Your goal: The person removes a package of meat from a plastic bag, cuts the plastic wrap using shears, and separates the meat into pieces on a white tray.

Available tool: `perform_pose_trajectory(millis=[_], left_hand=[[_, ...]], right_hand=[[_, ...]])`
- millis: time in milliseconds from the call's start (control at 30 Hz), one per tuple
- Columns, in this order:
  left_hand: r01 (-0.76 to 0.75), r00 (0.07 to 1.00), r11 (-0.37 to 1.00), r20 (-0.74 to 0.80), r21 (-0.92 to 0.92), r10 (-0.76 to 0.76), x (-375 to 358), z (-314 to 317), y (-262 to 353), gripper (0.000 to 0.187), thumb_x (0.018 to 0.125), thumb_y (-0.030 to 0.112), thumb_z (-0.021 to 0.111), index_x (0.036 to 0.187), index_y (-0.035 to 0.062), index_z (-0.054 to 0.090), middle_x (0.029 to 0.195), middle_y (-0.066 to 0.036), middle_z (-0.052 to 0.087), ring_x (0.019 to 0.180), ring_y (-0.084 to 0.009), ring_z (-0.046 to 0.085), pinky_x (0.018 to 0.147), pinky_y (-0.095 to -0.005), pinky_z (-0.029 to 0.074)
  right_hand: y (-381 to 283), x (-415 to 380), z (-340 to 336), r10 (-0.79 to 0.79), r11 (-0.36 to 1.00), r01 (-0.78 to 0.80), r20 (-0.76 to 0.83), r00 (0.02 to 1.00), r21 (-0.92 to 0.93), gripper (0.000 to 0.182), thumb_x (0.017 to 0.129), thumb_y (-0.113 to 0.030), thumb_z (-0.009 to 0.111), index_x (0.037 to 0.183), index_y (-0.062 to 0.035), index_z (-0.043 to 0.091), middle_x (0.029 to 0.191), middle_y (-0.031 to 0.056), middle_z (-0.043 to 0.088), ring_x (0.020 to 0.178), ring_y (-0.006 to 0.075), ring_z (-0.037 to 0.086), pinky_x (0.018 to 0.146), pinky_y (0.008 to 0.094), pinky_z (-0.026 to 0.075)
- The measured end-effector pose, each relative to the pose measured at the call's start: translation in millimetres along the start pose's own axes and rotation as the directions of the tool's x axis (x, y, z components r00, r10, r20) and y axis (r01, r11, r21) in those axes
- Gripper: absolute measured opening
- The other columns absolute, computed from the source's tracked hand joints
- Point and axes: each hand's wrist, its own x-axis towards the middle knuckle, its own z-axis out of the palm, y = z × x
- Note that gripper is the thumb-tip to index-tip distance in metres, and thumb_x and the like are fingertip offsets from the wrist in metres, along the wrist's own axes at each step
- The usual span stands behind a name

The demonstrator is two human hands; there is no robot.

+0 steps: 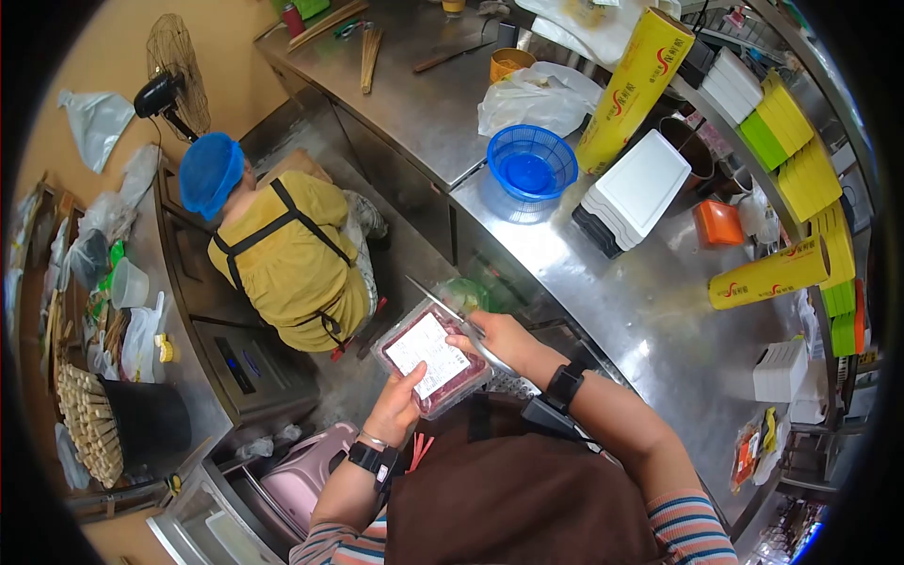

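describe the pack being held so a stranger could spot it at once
Start from the brown apron at the bottom. Just above it, the left hand holds a flat, clear pack. Unlike the metal tool in the right hand, it shows dark red contents around a big white label.

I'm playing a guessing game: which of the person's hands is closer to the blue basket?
Right. The right hand is at the package, on the side toward the blue basket; the left hand is farther away, at the package's other side.

dk-red pack (454, 399), wht label (426, 354), strpd sleeves (692, 529)
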Motion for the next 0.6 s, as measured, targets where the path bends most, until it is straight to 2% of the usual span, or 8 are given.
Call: perform_pose_trajectory(millis=[100,167,233,300,333,367,467,600], left_hand=[[-0.014,0.999,1.000,-0.044,0.004,0.014,8.4,-17.0,-2.0,0.042,0.092,0.007,0.057,0.132,0.0082,0.046,0.128,-0.009,0.054,0.115,-0.0239,0.055,0.096,-0.0402,0.048],[-0.026,0.997,1.000,-0.073,-0.006,0.025,7.5,-27.8,-0.6,0.041,0.091,0.006,0.057,0.131,0.0082,0.047,0.126,-0.009,0.056,0.113,-0.0241,0.057,0.095,-0.0401,0.049],[-0.063,0.992,0.998,-0.105,0.013,0.064,2.6,-36.9,3.3,0.040,0.091,0.006,0.058,0.130,0.0083,0.048,0.123,-0.008,0.058,0.111,-0.0245,0.058,0.094,-0.0409,0.050],[-0.096,0.986,0.995,-0.135,0.014,0.097,-5.0,-40.6,7.7,0.041,0.091,0.005,0.058,0.130,0.0084,0.048,0.123,-0.008,0.057,0.111,-0.0250,0.058,0.094,-0.0411,0.049],[-0.114,0.984,0.993,-0.139,0.009,0.114,-8.4,-44.1,10.3,0.043,0.091,0.006,0.058,0.132,0.0085,0.045,0.126,-0.009,0.056,0.114,-0.0255,0.056,0.096,-0.0419,0.048],[-0.130,0.982,0.992,-0.140,0.003,0.129,-10.4,-47.5,12.2,0.046,0.091,0.006,0.058,0.135,0.0086,0.042,0.128,-0.010,0.054,0.116,-0.0260,0.055,0.098,-0.0427,0.046],[-0.166,0.970,0.986,-0.180,-0.003,0.163,-13.7,-53.4,12.5,0.046,0.091,0.006,0.058,0.134,0.0084,0.043,0.129,-0.009,0.054,0.116,-0.0257,0.055,0.099,-0.0422,0.046],[-0.174,0.970,0.984,-0.177,-0.033,0.165,-15.8,-57.1,13.6,0.046,0.090,0.005,0.058,0.133,0.0087,0.043,0.127,-0.009,0.054,0.115,-0.0256,0.055,0.097,-0.0415,0.048]], right_hand=[[13.3,5.6,-3.1,0.069,0.989,-0.059,0.066,0.995,-0.139,0.069,0.077,-0.067,0.058,0.104,-0.0030,0.060,0.090,0.0239,0.065,0.088,0.0388,0.064,0.077,0.0437,0.049],[15.7,7.2,-6.5,0.151,0.935,-0.147,-0.014,0.988,-0.321,0.074,0.072,-0.068,0.063,0.104,-0.0017,0.059,0.092,0.0238,0.065,0.091,0.0391,0.063,0.079,0.0442,0.048],[18.2,15.6,-9.9,0.178,0.919,-0.172,-0.016,0.984,-0.354,0.083,0.068,-0.069,0.065,0.114,-0.0004,0.053,0.095,0.0229,0.065,0.092,0.0382,0.063,0.081,0.0430,0.049],[-0.7,17.6,-22.4,0.252,0.770,-0.202,-0.003,0.968,-0.606,0.097,0.069,-0.068,0.065,0.132,0.0005,0.040,0.098,0.0197,0.066,0.094,0.0342,0.065,0.080,0.0407,0.050],[-18.4,18.4,-26.3,0.310,0.637,-0.185,0.029,0.950,-0.749,0.102,0.067,-0.058,0.072,0.142,-0.0033,0.030,0.101,0.0172,0.066,0.093,0.0298,0.066,0.077,0.0376,0.051],[-18.6,22.0,-22.7,0.313,0.635,-0.194,0.020,0.950,-0.748,0.102,0.067,-0.058,0.072,0.142,-0.0033,0.030,0.101,0.0172,0.066,0.093,0.0298,0.066,0.077,0.0376,0.051],[-10.4,36.8,-13.7,0.187,0.377,-0.076,-0.005,0.982,-0.923,0.096,0.067,-0.030,0.075,0.147,-0.0123,0.025,0.098,0.0077,0.065,0.086,0.0222,0.066,0.066,0.0338,0.050],[0.4,49.9,-10.6,0.216,0.223,-0.059,-0.010,0.976,-0.973,0.095,0.066,-0.028,0.075,0.147,-0.0128,0.026,0.094,0.0042,0.067,0.082,0.0206,0.067,0.059,0.0324,0.048]])
